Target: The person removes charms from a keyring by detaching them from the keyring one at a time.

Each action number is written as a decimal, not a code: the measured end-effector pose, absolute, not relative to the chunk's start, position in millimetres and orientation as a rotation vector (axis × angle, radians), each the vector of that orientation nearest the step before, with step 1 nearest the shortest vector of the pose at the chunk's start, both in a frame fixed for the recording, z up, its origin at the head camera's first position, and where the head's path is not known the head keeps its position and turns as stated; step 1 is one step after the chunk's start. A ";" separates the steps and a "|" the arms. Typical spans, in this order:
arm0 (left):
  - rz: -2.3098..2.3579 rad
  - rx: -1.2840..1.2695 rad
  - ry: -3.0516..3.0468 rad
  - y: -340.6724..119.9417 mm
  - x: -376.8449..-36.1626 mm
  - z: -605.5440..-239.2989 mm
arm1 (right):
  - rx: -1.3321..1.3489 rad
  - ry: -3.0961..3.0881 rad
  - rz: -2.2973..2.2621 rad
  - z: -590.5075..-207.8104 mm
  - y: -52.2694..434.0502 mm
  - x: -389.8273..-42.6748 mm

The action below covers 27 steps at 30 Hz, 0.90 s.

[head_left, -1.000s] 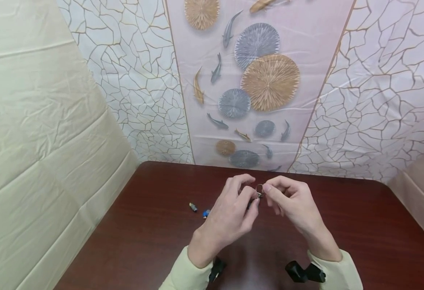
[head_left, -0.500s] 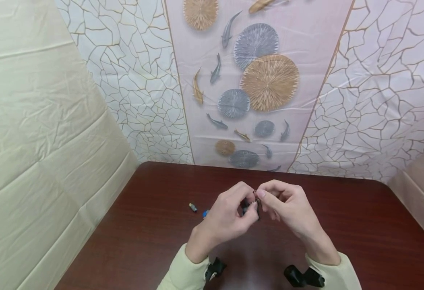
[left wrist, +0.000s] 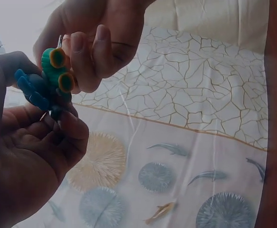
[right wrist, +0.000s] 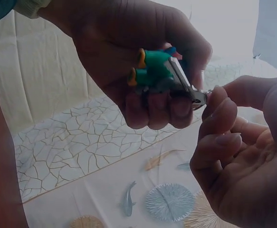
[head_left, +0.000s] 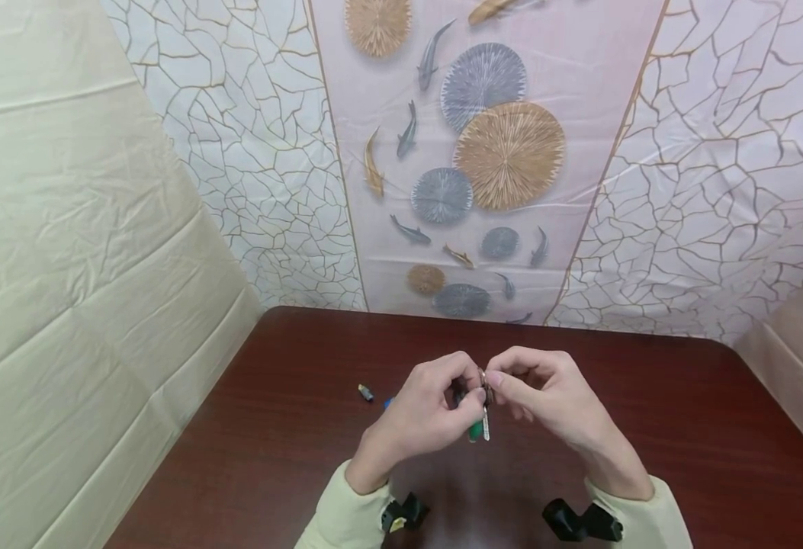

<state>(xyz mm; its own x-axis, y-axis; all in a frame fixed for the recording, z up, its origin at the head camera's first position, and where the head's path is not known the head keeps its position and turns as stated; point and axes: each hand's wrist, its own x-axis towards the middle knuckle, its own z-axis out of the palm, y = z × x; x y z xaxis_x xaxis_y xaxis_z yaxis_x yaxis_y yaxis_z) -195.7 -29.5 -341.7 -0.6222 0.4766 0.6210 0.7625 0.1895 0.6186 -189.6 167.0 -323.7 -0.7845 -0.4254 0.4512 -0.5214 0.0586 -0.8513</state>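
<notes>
Both hands meet above the dark bench (head_left: 291, 457). The left hand (head_left: 428, 415) curls its grip around a green charm (right wrist: 152, 70) with orange ends, a blue piece pressed beside it. The right hand (head_left: 545, 396) pinches the small metal ring (right wrist: 200, 97) at the charm's end between thumb and forefinger.

The green charm (head_left: 474, 433) is mostly covered by the left hand (head_left: 428, 415) in the head view. What the small grey piece (head_left: 366, 393) on the table (head_left: 682, 427) is cannot be told, and a blue piece (head_left: 388, 401) beside it is half hidden behind that hand.
</notes>
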 end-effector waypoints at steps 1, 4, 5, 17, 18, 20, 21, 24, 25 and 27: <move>-1.420 -1.176 -2.196 -29.8 -195.6 -341.1 | 1.012 -2.235 1.843 -323.5 167.3 -189.8; -1.460 -1.172 -2.246 -31.1 -195.2 -339.4 | 1.062 -2.272 1.808 -323.9 168.7 -190.8; -1.468 -1.173 -2.265 -31.7 -195.1 -338.9 | 1.079 -2.286 1.791 -324.1 169.2 -191.2; -1.477 -1.258 -2.426 -37.6 -195.1 -335.8 | 1.240 -2.327 1.594 -327.7 176.5 -191.6; -1.453 -1.257 -2.428 -37.7 -194.6 -335.3 | 1.244 -2.321 1.581 -327.9 176.4 -191.6; -1.419 -1.256 -2.427 -37.9 -193.0 -334.1 | 1.256 -2.304 1.551 -328.1 175.6 -191.3; -1.407 -1.258 -2.424 -38.1 -192.7 -334.1 | 1.265 -2.293 1.533 -328.2 175.0 -191.3; -1.365 -1.261 -2.413 -38.9 -191.2 -332.8 | 1.312 -2.243 1.498 -328.8 173.4 -191.7; -1.355 -1.269 -2.406 -39.2 -190.7 -332.3 | 1.317 -2.232 1.490 -329.1 172.9 -192.0; -1.299 -1.288 -2.389 -40.1 -190.2 -331.5 | 1.308 -2.227 1.483 -329.4 172.1 -192.6</move>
<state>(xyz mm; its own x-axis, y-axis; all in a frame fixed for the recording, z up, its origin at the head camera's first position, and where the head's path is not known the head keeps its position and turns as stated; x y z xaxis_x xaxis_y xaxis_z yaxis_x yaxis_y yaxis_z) -190.2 -40.1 -331.5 -0.6262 0.6196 0.4733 0.7340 0.2637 0.6259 -192.6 172.1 -329.4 -0.6035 -0.5714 0.5562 -0.7335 0.1242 -0.6682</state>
